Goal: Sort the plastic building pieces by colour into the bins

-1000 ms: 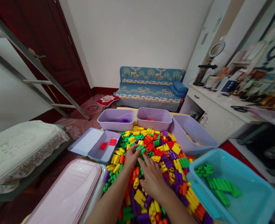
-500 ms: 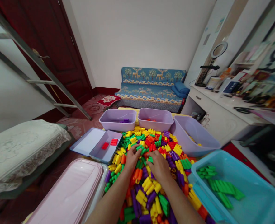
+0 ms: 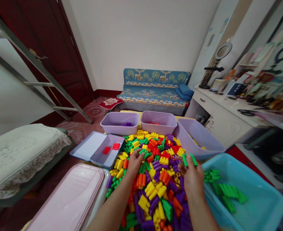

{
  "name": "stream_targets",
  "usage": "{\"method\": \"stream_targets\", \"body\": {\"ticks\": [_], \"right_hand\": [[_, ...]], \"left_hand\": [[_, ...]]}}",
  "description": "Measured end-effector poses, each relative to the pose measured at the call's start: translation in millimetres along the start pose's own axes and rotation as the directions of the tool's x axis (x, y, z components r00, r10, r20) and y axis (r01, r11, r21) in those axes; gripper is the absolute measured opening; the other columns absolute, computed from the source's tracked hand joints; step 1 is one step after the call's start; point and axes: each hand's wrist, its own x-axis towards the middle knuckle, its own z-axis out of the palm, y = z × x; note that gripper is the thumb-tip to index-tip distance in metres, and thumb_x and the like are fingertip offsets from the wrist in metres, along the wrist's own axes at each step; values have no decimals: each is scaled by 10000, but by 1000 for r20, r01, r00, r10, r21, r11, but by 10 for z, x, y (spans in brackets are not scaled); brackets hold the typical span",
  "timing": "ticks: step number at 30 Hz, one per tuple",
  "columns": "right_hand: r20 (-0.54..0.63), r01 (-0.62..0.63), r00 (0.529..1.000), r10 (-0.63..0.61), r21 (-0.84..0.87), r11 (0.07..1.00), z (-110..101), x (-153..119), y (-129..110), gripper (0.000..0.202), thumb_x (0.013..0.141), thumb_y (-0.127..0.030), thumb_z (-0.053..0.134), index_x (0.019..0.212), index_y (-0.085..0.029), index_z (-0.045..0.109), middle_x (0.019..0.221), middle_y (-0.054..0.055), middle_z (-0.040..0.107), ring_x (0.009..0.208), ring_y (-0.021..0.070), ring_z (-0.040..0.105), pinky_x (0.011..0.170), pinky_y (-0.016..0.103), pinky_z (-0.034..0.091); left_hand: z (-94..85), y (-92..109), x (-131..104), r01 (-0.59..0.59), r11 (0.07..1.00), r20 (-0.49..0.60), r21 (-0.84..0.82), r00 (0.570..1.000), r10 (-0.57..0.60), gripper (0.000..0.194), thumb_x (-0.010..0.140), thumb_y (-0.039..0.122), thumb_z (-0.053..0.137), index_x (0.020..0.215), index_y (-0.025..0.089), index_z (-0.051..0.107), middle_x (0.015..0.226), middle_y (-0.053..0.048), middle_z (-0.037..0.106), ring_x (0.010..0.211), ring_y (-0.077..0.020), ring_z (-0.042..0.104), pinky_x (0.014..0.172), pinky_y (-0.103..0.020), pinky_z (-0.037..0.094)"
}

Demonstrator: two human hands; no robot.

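My right hand [image 3: 193, 175] is raised over the right side of the pile, its fingers closed round green plastic tube blocks [image 3: 185, 159] that stick up between them. The blue bin [image 3: 259, 183] with several green blocks stands just to its right. At the middle of the pile, my left hand [image 3: 134, 163] has thumb and fingers closed on a green tube block [image 3: 142, 151]. Around both hands spreads a heap of yellow, purple, orange, red and green tube blocks [image 3: 153, 189].
Two lilac bins [image 3: 119, 130] [image 3: 158, 128] line the far edge, holding a few purple and orange-red blocks. Another lilac bin [image 3: 201, 152] at right holds yellow ones. A lidded box [image 3: 95, 158] with red blocks and a pink lid [image 3: 69, 195] lie left.
My right hand has lifted from the pile's middle and moved right toward the blue bin, carrying green blocks. My left hand stays nearly where it was.
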Motion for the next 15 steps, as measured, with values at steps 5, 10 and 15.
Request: {"method": "stream_targets", "body": {"ticks": [5, 10, 15], "right_hand": [[-295, 143, 955, -31, 369, 918, -191, 180, -232, 84, 753, -196, 649, 805, -191, 584, 920, 14, 675, 822, 81, 665, 681, 175, 529], [-304, 44, 947, 104, 443, 895, -305, 206, -332, 390, 976, -399, 290, 878, -214, 619, 1250, 79, 587, 1148, 89, 588, 826, 207, 536], [-189, -39, 975, 119, 380, 924, -264, 100, -285, 444, 940, -533, 277, 948, -243, 612, 1300, 80, 577, 1146, 165, 598, 846, 347, 542]], "left_hand": [[-3, -15, 9, -8, 1000, 0, 10, 1000, 8, 493, 650, 461, 760, 1015, 149, 651, 859, -50, 706, 742, -163, 659, 590, -214, 485], [-14, -45, 18, -10, 1000, -1, 21, 1000, 10, 492, 660, 466, 754, 1027, 153, 654, 893, -56, 710, 753, -163, 655, 593, -214, 481], [-32, -85, 31, -11, 1000, 3, 29, 1000, 11, 487, 680, 465, 748, 1055, 166, 657, 960, -70, 713, 813, -177, 661, 635, -226, 496]]}}
